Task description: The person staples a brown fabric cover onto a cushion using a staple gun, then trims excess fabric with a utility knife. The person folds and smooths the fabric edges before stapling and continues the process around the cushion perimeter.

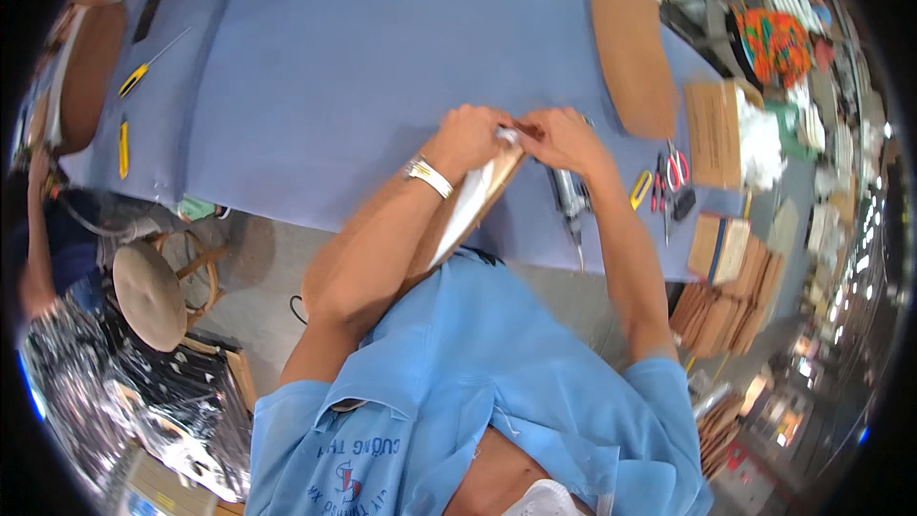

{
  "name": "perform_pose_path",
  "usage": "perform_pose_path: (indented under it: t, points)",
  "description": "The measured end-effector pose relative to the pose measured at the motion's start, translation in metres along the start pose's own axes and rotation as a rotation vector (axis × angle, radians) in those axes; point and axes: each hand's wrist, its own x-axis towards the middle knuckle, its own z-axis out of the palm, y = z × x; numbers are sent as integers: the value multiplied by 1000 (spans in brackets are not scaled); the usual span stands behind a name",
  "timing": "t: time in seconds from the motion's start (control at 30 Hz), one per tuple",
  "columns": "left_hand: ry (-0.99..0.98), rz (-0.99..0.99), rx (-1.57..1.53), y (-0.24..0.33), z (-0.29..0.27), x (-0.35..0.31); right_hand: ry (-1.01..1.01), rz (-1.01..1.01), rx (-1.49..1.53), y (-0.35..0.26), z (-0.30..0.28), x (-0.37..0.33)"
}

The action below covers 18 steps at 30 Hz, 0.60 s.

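Observation:
A brown padded panel [501, 182] with a white inner face leans between my body and the table, its upper end at my fingers. My left hand [468, 139], with a light watch or bracelet at the wrist, has its fingers closed on that end. Close beside it, my right hand [568, 139] pinches the same end near the corner. A small whitish bit shows between the hands; I cannot make out what it is. Below my right hand lies a grey tool [569, 203] with a narrow pointed tip. My left forearm hides part of the panel.
On the blue table [382, 48] lies another brown pad [630, 57]. Red-handled scissors [677, 168], a yellow cutter [641, 189] and pliers are at the right. A screwdriver [134, 79] and yellow knife [123, 148] lie left. A stool [150, 296] and a person's arm [38, 239] are further left.

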Motion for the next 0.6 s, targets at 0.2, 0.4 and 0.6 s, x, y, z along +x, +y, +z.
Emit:
perform_pose_path:
  t: [0.2, 0.4, 0.6]
  points:
    - [-15, 1, -61, -11, -19, -1, 23, -94, -70, -33, -4, -4]
    - [-73, 68, -534, -38, -87, -68, 99, -272, 223, -21, 24, 33]
    - [328, -479, -458, -114, -132, -277, 139, -255, 369, -29, 33, 44]
